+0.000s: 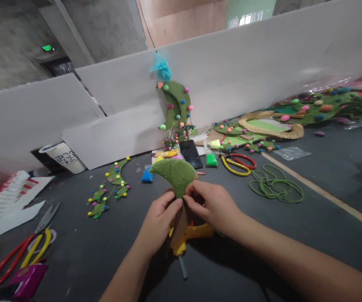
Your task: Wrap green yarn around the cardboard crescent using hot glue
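Observation:
My left hand (pixel 159 218) and my right hand (pixel 216 204) pinch a green felt crescent (pixel 177 174) between thumbs and fingers, side by side at its narrowing lower part. Brown cardboard (pixel 178 224) shows below the felt, between my hands. Under it on the table lies a yellow glue gun (pixel 200 231), partly hidden, with a glue stick (pixel 182 266) poking out toward me. Left of my hands lies a small green crescent (pixel 115 174) with green stars (pixel 99 208), dotted with coloured balls.
Scissors with red and yellow handles lie at left (pixel 26 251) and at right (pixel 239 163). Green cord (pixel 274 186) is coiled at right. A phone (pixel 191 153) and packets of blue (pixel 147 175) and green clay (pixel 211 160) lie beyond my hands. A decorated crescent (pixel 179 100) hangs on the white board (pixel 231 75).

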Available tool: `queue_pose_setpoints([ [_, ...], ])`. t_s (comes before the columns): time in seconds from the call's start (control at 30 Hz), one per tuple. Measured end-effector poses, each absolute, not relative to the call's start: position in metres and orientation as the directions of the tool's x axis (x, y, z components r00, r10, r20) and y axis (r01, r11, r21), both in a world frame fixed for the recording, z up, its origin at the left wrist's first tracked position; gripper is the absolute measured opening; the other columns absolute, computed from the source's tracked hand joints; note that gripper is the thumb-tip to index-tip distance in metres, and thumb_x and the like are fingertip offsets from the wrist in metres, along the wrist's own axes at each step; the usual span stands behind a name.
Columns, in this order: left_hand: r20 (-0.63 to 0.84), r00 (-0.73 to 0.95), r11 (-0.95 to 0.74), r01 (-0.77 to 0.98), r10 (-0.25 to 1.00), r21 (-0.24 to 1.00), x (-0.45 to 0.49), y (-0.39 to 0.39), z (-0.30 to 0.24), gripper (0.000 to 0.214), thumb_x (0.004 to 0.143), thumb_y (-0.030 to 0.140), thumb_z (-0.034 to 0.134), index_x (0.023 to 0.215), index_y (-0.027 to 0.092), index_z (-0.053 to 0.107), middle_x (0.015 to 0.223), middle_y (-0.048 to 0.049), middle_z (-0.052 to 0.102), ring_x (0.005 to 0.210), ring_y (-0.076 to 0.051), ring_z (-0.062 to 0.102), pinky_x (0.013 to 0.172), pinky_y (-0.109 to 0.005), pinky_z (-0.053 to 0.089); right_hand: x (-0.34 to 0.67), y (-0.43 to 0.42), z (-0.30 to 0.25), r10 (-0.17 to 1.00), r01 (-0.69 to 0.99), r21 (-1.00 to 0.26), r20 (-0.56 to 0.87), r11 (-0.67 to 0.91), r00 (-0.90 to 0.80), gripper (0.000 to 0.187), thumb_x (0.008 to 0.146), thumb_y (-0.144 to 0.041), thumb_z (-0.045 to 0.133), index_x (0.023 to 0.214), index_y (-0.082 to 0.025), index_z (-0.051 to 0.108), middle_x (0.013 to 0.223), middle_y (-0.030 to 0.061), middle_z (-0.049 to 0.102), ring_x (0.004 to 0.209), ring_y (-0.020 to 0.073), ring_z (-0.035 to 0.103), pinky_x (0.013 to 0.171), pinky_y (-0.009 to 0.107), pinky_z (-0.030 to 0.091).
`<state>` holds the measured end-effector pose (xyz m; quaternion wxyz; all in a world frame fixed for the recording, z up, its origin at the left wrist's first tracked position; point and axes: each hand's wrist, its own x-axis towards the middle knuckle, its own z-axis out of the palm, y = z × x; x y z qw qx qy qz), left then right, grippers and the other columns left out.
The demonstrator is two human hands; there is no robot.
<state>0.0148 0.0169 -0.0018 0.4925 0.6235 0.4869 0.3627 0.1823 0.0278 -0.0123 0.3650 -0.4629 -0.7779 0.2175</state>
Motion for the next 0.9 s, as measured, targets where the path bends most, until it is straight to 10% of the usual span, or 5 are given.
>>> queue_pose_setpoints([
  [0.53, 0.144, 0.079, -0.162, 0.310, 0.986, 0.937, -0.008, 0.036, -0.012, 0.026, 0.074, 0.019, 0.059, 0.099, 0.017, 0.065, 0.086, -0.0020, 0.068, 0.080, -0.017, 0.061, 0.073, -0.025, 0.045, 0.188, 0.047, -0.021, 0.919, 0.502, -0.774, 0.275, 0.386, -0.283, 0.011, 0.083, -0.029, 0.057, 0.077, -0.020, 0.057, 0.062, -0.0039, 0.057, 0.055, 0.0114, 0.049, 0.052, 0.021, 0.033],
  [0.9, 0.296, -0.202, -0.182, 0.444, 0.934, 0.878, -0.042, 0.060, -0.023, 0.031, 0.064, 0.022, 0.065, 0.094, 0.018, 0.070, 0.081, -0.0015, 0.067, 0.065, -0.016, 0.059, 0.067, -0.028, 0.046, 0.237, 0.092, -0.032, 0.947, 0.856, -0.503, 0.316, 0.119, 0.054, 0.033, 0.088, -0.042, 0.049, 0.068, -0.019, 0.061, 0.061, 0.0055, 0.061, 0.060, 0.0214, 0.056, 0.054, 0.028, 0.030],
])
